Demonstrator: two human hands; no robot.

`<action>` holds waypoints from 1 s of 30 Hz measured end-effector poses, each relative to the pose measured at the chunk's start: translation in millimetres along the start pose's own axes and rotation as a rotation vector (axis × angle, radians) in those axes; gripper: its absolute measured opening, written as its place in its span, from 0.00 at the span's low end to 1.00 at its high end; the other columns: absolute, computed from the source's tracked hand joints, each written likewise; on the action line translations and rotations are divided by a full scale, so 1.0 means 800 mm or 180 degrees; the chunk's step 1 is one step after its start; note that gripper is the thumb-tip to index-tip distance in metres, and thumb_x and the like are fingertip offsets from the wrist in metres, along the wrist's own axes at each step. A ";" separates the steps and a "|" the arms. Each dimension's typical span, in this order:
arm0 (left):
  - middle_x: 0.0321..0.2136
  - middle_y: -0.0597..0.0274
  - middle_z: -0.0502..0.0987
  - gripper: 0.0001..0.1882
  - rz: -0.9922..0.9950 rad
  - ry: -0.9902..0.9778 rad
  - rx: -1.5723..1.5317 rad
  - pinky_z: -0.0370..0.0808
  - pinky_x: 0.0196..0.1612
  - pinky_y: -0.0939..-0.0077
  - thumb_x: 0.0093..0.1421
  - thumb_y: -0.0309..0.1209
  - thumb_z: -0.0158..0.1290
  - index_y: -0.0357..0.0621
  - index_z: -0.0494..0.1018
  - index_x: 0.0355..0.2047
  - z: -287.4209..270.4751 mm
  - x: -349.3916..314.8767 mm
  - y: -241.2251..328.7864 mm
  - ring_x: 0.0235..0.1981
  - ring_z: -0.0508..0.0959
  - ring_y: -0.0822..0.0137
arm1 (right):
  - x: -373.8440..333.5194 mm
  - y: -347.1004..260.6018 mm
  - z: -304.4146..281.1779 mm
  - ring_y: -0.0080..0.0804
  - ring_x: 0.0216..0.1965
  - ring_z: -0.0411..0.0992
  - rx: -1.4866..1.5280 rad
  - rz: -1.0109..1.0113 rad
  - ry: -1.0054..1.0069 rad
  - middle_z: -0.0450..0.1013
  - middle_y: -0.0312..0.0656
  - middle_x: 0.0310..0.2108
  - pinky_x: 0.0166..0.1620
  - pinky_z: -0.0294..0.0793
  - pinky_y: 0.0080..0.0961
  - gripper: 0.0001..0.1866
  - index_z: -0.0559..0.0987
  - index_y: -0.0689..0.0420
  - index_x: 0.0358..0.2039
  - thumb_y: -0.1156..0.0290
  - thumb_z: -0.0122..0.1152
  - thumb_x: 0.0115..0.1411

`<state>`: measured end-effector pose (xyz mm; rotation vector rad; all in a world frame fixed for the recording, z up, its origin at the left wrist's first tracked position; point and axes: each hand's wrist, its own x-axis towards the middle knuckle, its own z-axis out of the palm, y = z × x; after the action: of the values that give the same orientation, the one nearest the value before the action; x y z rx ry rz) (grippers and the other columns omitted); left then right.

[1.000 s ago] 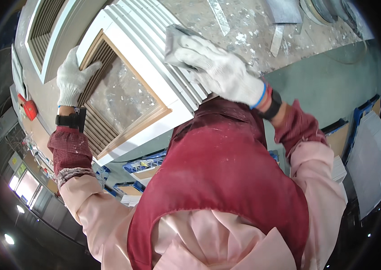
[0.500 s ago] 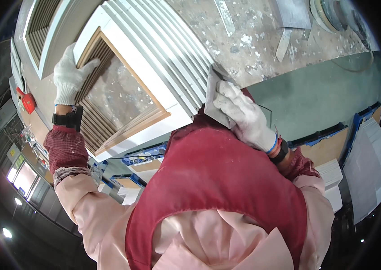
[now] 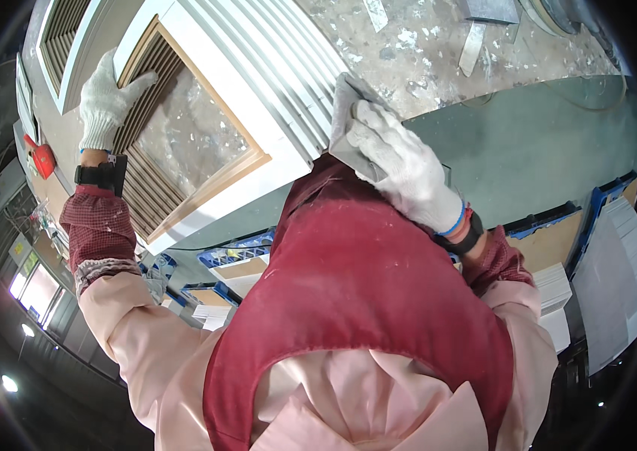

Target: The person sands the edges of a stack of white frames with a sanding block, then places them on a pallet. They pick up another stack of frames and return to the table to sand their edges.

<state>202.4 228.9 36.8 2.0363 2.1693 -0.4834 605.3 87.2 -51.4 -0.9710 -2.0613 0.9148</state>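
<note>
1. Right-hand grip: the right hand (image 3: 401, 161), in a white knit glove, is clenched on a grey sanding pad (image 3: 348, 124), fingers spread over its back and pressing it flat against the near corner of the white ribbed frame (image 3: 273, 83).
2. Left-hand grip: the left hand (image 3: 104, 105), also gloved, grasps nothing; it lies open with fingers splayed on the frame's far edge, next to the wooden slats (image 3: 145, 161) inside the opening.
3. The frame lies tilted across the desk (image 3: 439, 52), whose top is mottled with dried splashes; its near corner reaches toward the person's red apron (image 3: 348, 301). A tan wooden inner border (image 3: 221, 177) runs round the opening.
4. Further out: a second louvred white panel (image 3: 70, 37) lies beyond the left hand, and flat strips and a scraper-like tool (image 3: 473, 45) sit on the desk well apart from the pad.
5. Risks, as I judge them: the pad sits right at the corner, so a hard stroke could slip off the edge and round it or scuff the apron. With only an open palm steadying the far side, the frame could skid. Grit from the dirty desk could scratch the white ribs.
</note>
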 end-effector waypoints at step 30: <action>0.42 0.48 0.80 0.41 0.0389 0.0333 -0.0175 0.76 0.48 0.60 0.49 0.57 0.62 0.42 0.68 0.55 0.014 -0.009 -0.027 0.43 0.81 0.53 | 0.086 -0.029 0.003 0.51 0.57 0.66 -0.0135 -0.1100 -0.0209 0.66 0.50 0.56 0.60 0.68 0.39 0.30 0.73 0.59 0.52 0.71 0.65 0.45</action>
<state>180.5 218.0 31.5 2.1937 2.0724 -0.3061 561.2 132.7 -15.2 -0.5840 -2.2210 0.7305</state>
